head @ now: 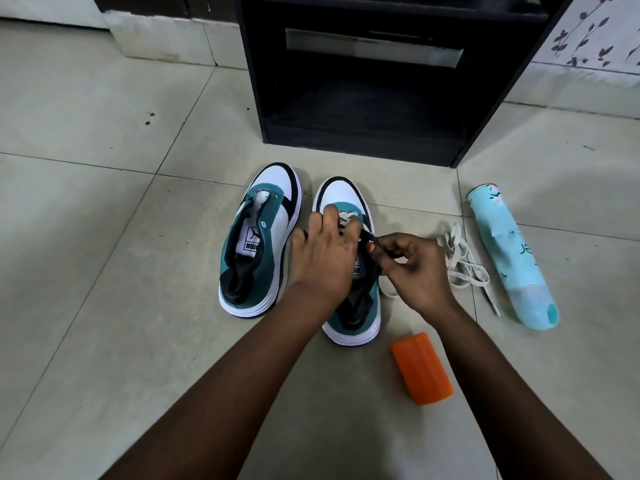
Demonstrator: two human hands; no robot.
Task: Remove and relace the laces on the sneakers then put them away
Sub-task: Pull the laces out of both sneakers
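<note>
Both hands work at the right sneaker (349, 317) on the floor — the left hand (323, 258) curls at its eyelets, the right hand (414, 268) pinches its black tongue. Loose laces (462, 261) lie just beside; soft and limp, they are best taken by the stiff tips.

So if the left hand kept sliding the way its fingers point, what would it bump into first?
Probably the white toe of the right sneaker, just past the left hand's fingertips. Further on stands the black cabinet. Depth is hard to judge.
</note>
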